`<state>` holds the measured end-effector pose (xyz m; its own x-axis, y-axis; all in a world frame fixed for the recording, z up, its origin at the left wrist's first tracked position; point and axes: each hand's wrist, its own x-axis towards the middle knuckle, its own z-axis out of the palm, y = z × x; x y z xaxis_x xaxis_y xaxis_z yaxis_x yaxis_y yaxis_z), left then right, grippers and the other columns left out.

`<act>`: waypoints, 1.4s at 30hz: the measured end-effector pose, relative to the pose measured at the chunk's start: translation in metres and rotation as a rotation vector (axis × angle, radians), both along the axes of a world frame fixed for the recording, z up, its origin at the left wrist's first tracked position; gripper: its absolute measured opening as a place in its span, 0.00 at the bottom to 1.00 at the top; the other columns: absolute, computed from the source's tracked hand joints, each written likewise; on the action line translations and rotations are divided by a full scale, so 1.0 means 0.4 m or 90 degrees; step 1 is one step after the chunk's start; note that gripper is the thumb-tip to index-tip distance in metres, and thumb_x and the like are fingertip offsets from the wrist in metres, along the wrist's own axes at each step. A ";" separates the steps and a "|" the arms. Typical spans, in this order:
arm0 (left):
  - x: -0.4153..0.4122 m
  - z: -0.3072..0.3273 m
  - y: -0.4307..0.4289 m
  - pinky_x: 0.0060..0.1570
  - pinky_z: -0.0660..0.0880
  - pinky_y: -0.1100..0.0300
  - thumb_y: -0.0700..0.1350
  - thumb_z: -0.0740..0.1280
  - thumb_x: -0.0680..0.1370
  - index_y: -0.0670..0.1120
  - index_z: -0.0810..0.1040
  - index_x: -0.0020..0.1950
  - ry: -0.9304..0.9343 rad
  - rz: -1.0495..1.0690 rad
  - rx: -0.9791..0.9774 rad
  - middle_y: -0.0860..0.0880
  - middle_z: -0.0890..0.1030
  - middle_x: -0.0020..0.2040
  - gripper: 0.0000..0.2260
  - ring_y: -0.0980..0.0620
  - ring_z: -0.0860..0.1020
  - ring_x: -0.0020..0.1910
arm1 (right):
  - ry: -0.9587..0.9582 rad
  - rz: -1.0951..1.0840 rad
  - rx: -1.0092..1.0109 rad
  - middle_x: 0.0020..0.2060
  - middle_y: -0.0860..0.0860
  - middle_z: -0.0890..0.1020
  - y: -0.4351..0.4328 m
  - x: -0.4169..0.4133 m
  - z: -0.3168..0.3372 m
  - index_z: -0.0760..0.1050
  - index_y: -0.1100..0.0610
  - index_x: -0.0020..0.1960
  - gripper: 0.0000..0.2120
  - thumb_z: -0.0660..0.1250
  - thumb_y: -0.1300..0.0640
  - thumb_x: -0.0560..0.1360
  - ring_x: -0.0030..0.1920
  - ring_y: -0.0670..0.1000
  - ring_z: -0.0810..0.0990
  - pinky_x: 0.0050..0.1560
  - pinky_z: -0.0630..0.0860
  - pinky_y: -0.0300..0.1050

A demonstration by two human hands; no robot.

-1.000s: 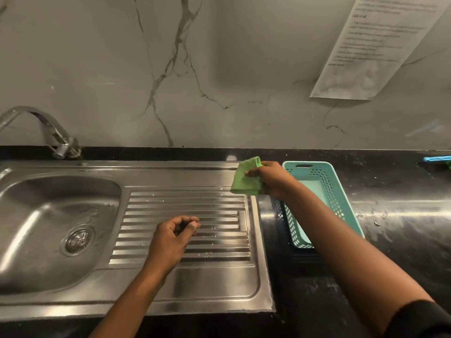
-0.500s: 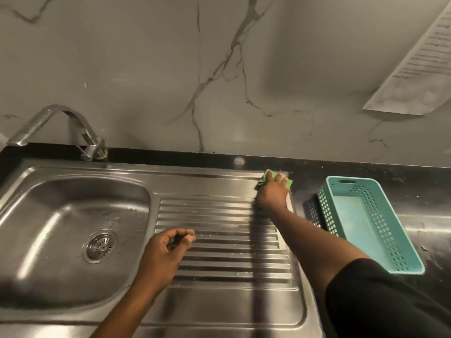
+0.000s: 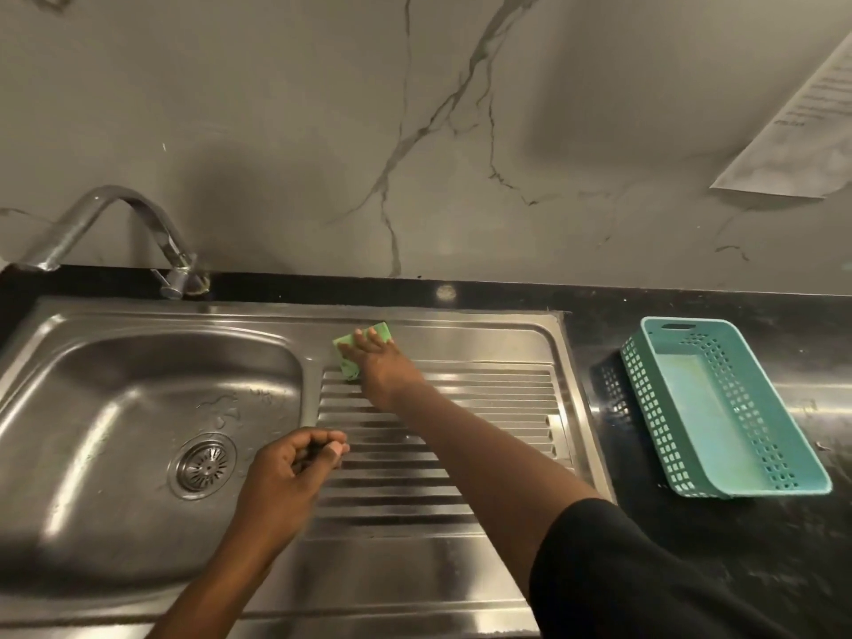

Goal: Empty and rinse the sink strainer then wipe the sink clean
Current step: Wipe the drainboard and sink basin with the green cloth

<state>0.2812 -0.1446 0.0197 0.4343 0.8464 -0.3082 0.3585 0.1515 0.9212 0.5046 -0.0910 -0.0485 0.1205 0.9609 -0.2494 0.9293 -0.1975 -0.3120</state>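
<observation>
The steel sink [image 3: 106, 398] has a round metal strainer [image 3: 205, 464] seated in its drain, with water drops around it. My right hand [image 3: 380, 366] presses a green cloth [image 3: 346, 364] flat on the back left corner of the ribbed drainboard [image 3: 498, 398], fingers straight on top of it. My left hand [image 3: 288, 477] hovers over the drainboard's left edge beside the basin. Its fingers are curled against the thumb, with nothing visible in them.
A curved chrome tap [image 3: 124, 209] stands behind the basin. A teal perforated basket [image 3: 654, 408] sits on the black counter [image 3: 807, 362] right of the drainboard. A printed sheet [image 3: 793, 131] hangs on the marble wall at upper right.
My right hand carried the green cloth from beside the basket onto the drainboard, then slid it left along the back edge toward the basin. The left hand stayed curled in place.
</observation>
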 end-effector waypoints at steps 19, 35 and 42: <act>-0.015 -0.027 0.054 0.56 0.81 0.52 0.41 0.71 0.81 0.52 0.87 0.53 -0.027 -0.038 -0.018 0.52 0.89 0.49 0.08 0.55 0.87 0.50 | -0.146 -0.451 0.023 0.82 0.63 0.50 -0.275 0.133 -0.023 0.44 0.60 0.84 0.36 0.58 0.50 0.83 0.82 0.65 0.47 0.82 0.47 0.62; -0.032 -0.028 0.065 0.49 0.80 0.58 0.39 0.70 0.81 0.48 0.86 0.53 -0.022 0.016 -0.023 0.50 0.90 0.47 0.07 0.52 0.87 0.47 | -0.010 -0.137 0.027 0.83 0.50 0.55 -0.290 0.094 -0.006 0.54 0.45 0.83 0.34 0.65 0.49 0.81 0.83 0.53 0.53 0.80 0.59 0.57; -0.012 -0.050 0.068 0.51 0.82 0.52 0.41 0.70 0.81 0.52 0.86 0.52 0.005 -0.025 -0.022 0.53 0.90 0.47 0.07 0.54 0.87 0.47 | -0.065 -0.397 -0.010 0.82 0.60 0.56 -0.490 0.289 -0.001 0.55 0.55 0.83 0.32 0.61 0.58 0.82 0.82 0.60 0.53 0.81 0.51 0.55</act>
<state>0.2764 -0.1175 -0.0003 0.4648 0.8172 -0.3407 0.3717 0.1691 0.9128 0.6201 -0.2869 -0.0488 0.6806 0.6988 -0.2200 0.6632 -0.7153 -0.2204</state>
